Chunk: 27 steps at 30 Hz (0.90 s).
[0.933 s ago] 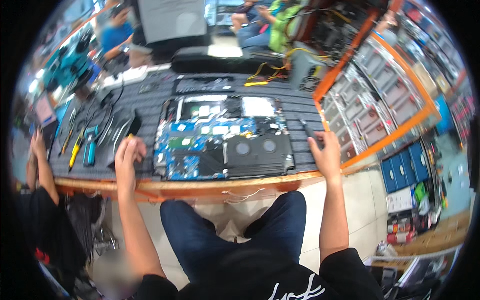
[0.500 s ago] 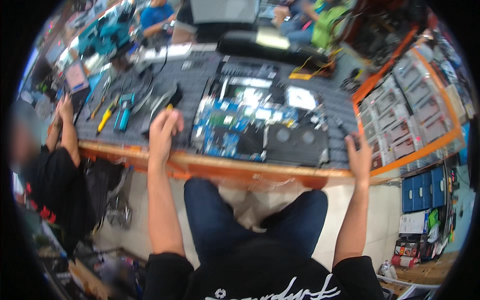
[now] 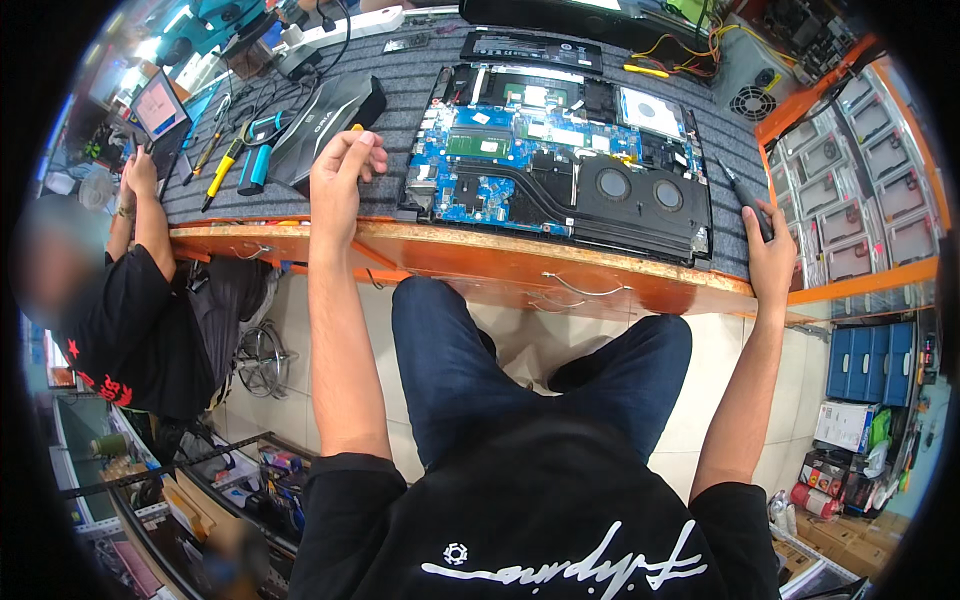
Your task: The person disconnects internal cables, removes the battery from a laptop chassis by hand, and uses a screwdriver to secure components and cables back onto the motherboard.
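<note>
Left hand (image 3: 340, 175) rests on the near edge of the grey ribbed surface (image 3: 400, 100), fingers curled shut round a small yellow-tipped tool (image 3: 355, 128) — just left of the opened laptop with blue circuit board and two black fans (image 3: 560, 165). Right hand (image 3: 770, 255) sits at the surface's right edge, fingers gripping a slim black screwdriver (image 3: 745, 198) — beside the laptop's right side.

The mat (image 3: 400, 80) is grey, ribbed and matt. The bench edge (image 3: 480, 262) is wood with worn, glossy orange varnish. The open laptop (image 3: 560, 160) shows a glossy blue board, matt black plastic fans and dull dark metal pipes. The black cover (image 3: 325, 115) is smooth satin plastic. The drawer handle (image 3: 580, 290) is bare metal wire.
</note>
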{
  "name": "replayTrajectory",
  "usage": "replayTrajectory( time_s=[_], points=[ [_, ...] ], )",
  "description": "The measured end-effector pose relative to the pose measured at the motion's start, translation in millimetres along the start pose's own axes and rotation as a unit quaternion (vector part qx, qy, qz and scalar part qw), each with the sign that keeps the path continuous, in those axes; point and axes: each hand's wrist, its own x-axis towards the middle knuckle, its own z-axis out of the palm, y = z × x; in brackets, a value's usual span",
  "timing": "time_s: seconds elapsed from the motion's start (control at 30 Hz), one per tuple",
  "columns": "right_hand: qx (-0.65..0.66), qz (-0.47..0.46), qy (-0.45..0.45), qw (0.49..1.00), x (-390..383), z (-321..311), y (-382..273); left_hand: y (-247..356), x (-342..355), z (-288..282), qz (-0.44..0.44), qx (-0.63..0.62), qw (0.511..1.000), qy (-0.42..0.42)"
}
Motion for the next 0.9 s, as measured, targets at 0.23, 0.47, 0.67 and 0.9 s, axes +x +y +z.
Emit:
replayTrajectory(
  time_s=[0.23,0.47,0.67,0.9],
  points=[
    [-0.003,-0.01,0.004,1.0,-2.0,1.1,1.3,2.4,-1.6,-1.5,0.006,-0.034,0.999,-0.016],
    [0.007,0.011,-0.006,1.0,-2.7,-2.7,-8.5,7.4,-4.0,2.6,0.009,0.029,0.999,0.013],
    [-0.027,-0.011,-0.001,1.0,-0.1,3.1,6.7,8.0,-6.7,5.7,-0.012,0.056,0.997,0.053],
    [0.008,-0.005,0.009,1.0,0.2,4.5,6.6,6.3,-2.5,0.8,-0.004,0.023,0.999,0.036]
  ],
)
